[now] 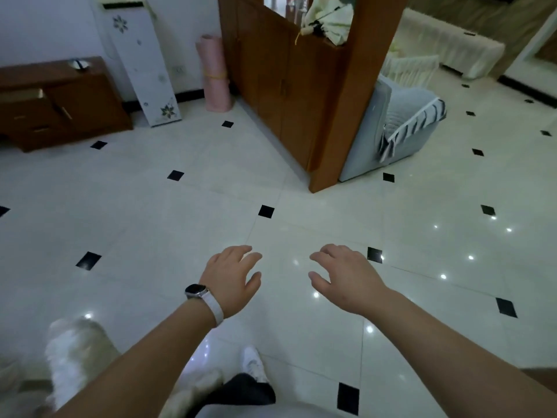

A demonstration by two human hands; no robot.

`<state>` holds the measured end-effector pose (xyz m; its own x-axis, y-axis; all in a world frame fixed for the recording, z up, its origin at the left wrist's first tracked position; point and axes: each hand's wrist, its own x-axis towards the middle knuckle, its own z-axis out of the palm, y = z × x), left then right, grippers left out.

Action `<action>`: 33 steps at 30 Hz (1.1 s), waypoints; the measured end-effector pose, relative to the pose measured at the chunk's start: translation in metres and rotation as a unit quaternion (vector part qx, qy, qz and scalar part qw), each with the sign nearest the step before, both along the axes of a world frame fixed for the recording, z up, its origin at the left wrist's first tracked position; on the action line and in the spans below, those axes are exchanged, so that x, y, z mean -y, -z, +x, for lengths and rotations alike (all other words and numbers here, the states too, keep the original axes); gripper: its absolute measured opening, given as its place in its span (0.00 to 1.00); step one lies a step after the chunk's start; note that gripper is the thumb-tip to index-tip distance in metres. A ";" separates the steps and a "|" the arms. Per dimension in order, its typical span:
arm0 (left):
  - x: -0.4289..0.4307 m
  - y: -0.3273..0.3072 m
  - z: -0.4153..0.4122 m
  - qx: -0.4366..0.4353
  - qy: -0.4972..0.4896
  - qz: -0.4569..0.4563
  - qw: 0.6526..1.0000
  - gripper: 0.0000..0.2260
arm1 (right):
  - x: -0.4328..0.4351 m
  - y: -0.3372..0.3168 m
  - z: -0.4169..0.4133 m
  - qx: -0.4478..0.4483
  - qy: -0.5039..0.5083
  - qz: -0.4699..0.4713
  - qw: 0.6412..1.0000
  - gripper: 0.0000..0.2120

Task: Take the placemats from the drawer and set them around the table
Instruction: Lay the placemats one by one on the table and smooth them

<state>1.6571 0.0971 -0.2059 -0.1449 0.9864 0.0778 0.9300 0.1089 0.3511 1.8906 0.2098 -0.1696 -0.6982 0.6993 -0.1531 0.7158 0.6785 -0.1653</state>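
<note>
Both my hands hover over the white tiled floor with nothing in them. My left hand (232,274), with a white-strapped watch on the wrist, has its fingers loosely spread. My right hand (343,274) is likewise relaxed and empty. At the far left stands a low brown cabinet (78,101) with a top drawer (22,96) pulled partly out. No placemats and no table show in this view.
A tall wooden partition cabinet (289,86) stands ahead, a grey padded seat (401,128) behind it. A pink rolled mat (214,73) and a white floral panel (144,64) lean on the wall. A white fluffy animal (75,354) is by my left leg.
</note>
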 end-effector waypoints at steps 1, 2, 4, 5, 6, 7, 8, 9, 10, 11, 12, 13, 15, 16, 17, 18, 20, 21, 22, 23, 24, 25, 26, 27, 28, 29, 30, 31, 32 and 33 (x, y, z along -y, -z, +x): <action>-0.011 -0.001 -0.015 0.004 -0.007 0.008 1.000 0.17 | -0.012 -0.003 -0.016 0.005 -0.005 -0.002 1.000 0.22; -0.021 -0.003 -0.031 0.002 -0.011 0.011 1.000 0.17 | -0.024 -0.006 -0.033 0.008 -0.011 0.001 1.000 0.23; -0.043 -0.008 -0.068 -0.009 -0.013 0.018 1.000 0.17 | -0.049 -0.012 -0.071 0.009 -0.023 0.018 1.000 0.23; -0.053 -0.010 -0.086 -0.011 -0.017 0.020 1.000 0.17 | -0.059 -0.015 -0.089 0.004 -0.029 0.024 0.999 0.22; -0.060 -0.011 -0.102 -0.015 -0.022 0.022 0.999 0.17 | -0.068 -0.019 -0.107 -0.001 -0.036 0.029 0.999 0.22; -0.065 -0.013 -0.117 -0.016 -0.030 0.025 0.999 0.18 | -0.075 -0.022 -0.125 -0.006 -0.043 0.032 0.999 0.22; -0.069 -0.016 -0.130 -0.016 -0.040 0.030 0.999 0.18 | -0.082 -0.024 -0.142 -0.011 -0.052 0.037 0.998 0.22; -0.071 -0.018 -0.143 -0.019 -0.050 0.035 0.998 0.19 | -0.088 -0.026 -0.160 -0.012 -0.063 0.041 0.997 0.22; -0.072 -0.019 -0.156 -0.020 -0.060 0.041 0.997 0.19 | -0.094 -0.027 -0.177 -0.012 -0.075 0.042 0.996 0.23; -0.072 -0.020 -0.169 -0.020 -0.072 0.043 0.996 0.19 | -0.100 -0.027 -0.195 -0.011 -0.091 0.042 0.995 0.23; -0.070 -0.020 -0.183 -0.020 -0.087 0.045 0.995 0.18 | -0.106 -0.027 -0.213 -0.009 -0.109 0.042 0.993 0.23; -0.067 -0.019 -0.197 -0.021 -0.105 0.045 0.993 0.18 | -0.112 -0.026 -0.231 -0.009 -0.128 0.041 0.991 0.22; -0.057 -0.017 -0.224 -0.026 -0.153 0.041 0.987 0.17 | -0.122 -0.023 -0.268 -0.011 -0.163 0.040 0.986 0.22; -0.052 -0.017 -0.236 -0.027 -0.179 0.036 0.983 0.17 | -0.126 -0.021 -0.287 -0.014 -0.180 0.036 0.983 0.22; -0.047 -0.016 -0.247 -0.026 -0.201 0.031 0.979 0.17 | -0.129 -0.019 -0.305 -0.017 -0.195 0.029 0.980 0.23; -0.042 -0.014 -0.259 -0.026 -0.220 0.027 0.975 0.17 | -0.132 -0.016 -0.324 -0.020 -0.211 0.020 0.977 0.23; -0.034 -0.009 -0.282 -0.028 -0.253 0.016 0.967 0.17 | -0.140 -0.009 -0.361 -0.023 -0.244 0.009 0.969 0.23; -0.032 -0.008 -0.295 -0.030 -0.271 0.008 0.962 0.17 | -0.145 -0.005 -0.381 -0.024 -0.262 0.006 0.965 0.23; -0.031 -0.007 -0.308 -0.035 -0.290 0.002 0.957 0.17 | -0.150 -0.001 -0.401 -0.024 -0.281 0.003 0.960 0.23; -0.031 -0.006 -0.321 -0.040 -0.309 -0.003 0.950 0.17 | -0.156 0.003 -0.422 -0.025 -0.297 -0.001 0.954 0.23; -0.032 -0.006 -0.334 -0.045 -0.327 -0.009 0.944 0.17 | -0.163 0.007 -0.443 -0.028 -0.312 -0.006 0.950 0.23; -0.035 -0.006 -0.346 -0.049 -0.341 -0.016 0.939 0.17 | -0.171 0.011 -0.463 -0.033 -0.326 -0.011 0.945 0.23; -0.039 -0.006 -0.358 -0.052 -0.352 -0.024 0.934 0.16 | -0.179 0.014 -0.483 -0.039 -0.337 -0.015 0.941 0.23; -0.044 -0.007 -0.369 -0.053 -0.362 -0.033 0.930 0.16 | -0.189 0.016 -0.503 -0.042 -0.347 -0.020 0.937 0.23; -0.050 -0.008 -0.379 -0.052 -0.370 -0.046 0.927 0.16 | -0.199 0.016 -0.521 -0.043 -0.356 -0.027 0.933 0.23; -0.057 -0.011 -0.389 -0.052 -0.374 -0.061 0.924 0.16 | -0.208 0.016 -0.539 -0.043 -0.364 -0.033 0.930 0.22; -0.065 -0.014 -0.400 -0.057 -0.377 -0.072 0.922 0.16 | -0.217 0.016 -0.556 -0.041 -0.371 -0.038 0.927 0.22; -0.073 -0.017 -0.413 -0.063 -0.382 -0.076 0.919 0.16 | -0.226 0.015 -0.574 -0.040 -0.381 -0.042 0.923 0.22; -0.080 -0.021 -0.426 -0.068 -0.390 -0.075 0.915 0.16 | -0.234 0.014 -0.592 -0.041 -0.393 -0.045 0.918 0.22; -0.087 -0.025 -0.439 -0.074 -0.402 -0.070 0.910 0.16 | -0.242 0.013 -0.611 -0.044 -0.407 -0.044 0.911 0.22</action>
